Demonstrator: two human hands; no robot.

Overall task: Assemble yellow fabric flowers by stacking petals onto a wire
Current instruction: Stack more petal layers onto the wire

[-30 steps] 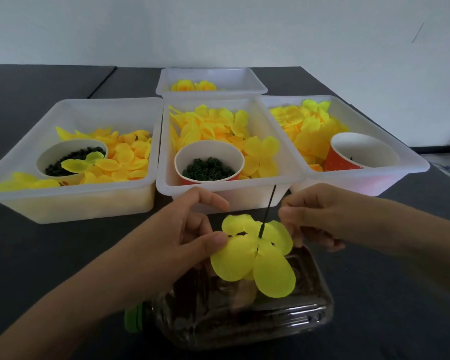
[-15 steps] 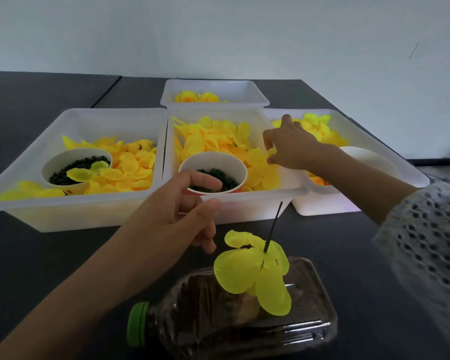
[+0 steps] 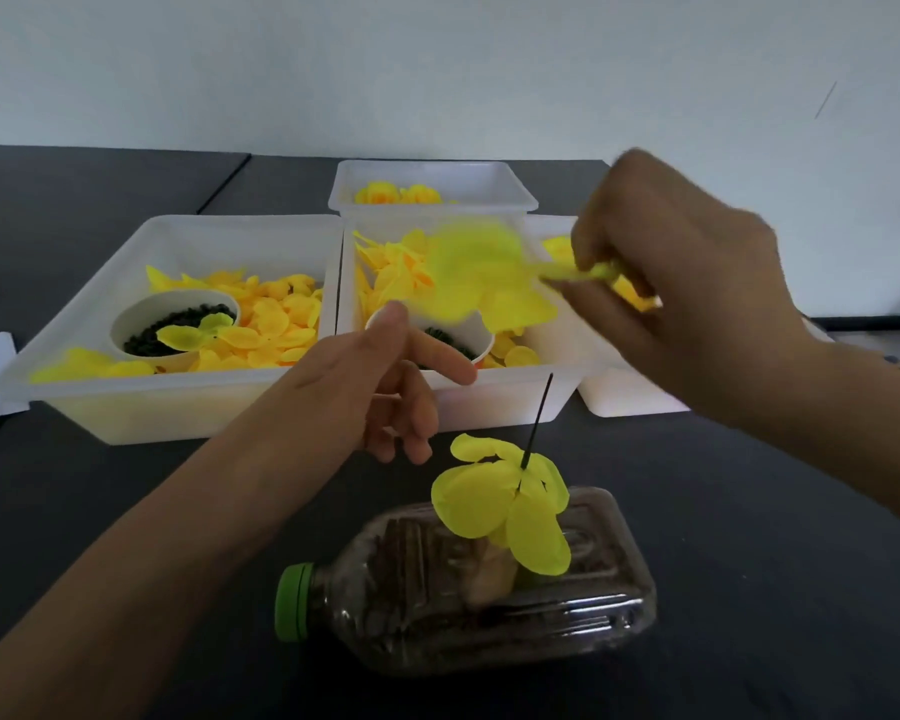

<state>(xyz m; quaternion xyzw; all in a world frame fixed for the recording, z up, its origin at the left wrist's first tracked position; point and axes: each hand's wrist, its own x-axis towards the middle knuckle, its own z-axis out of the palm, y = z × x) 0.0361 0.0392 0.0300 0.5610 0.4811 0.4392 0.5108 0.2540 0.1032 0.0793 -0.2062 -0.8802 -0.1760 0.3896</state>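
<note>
Pinching a blurred yellow petal piece (image 3: pixel 481 280) between thumb and fingers of the right hand (image 3: pixel 681 283), raised over the trays, the piece fanning out to that hand's left above the middle tray (image 3: pixel 510 402). Hovering with the left hand (image 3: pixel 380 392) lower and nearer, gripping nothing, thumb and forefinger stretched forward and apart, remaining fingers hanging loosely curled. Standing just right of the left hand's fingertips and below the right hand: a thin dark wire (image 3: pixel 537 423), tilted slightly, already carrying a layer of yellow petals (image 3: pixel 505 504) near its base, its upper length bare. Lying on its side beneath those petals and nearer than both hands: a clear plastic bottle (image 3: pixel 468 584) holding dark contents, green cap (image 3: pixel 293 601) pointing left, wire seeming to be rising from it, though the exact anchoring point cannot be told. Sitting behind the left hand: a white paper cup (image 3: pixel 481 340) of dark green bits inside the middle tray, among loose yellow-orange petals. Sitting off to the left hand's left: another tray (image 3: pixel 141 413) of petals with a second cup (image 3: pixel 175 322) of dark bits. Resting behind the right hand, mostly hidden by it: a third tray (image 3: pixel 630 397). Sitting farthest back, between the two hands: a small tray (image 3: pixel 432 192) containing yellow flower heads. Everything resting on a dark tabletop (image 3: pixel 749 563).
</note>
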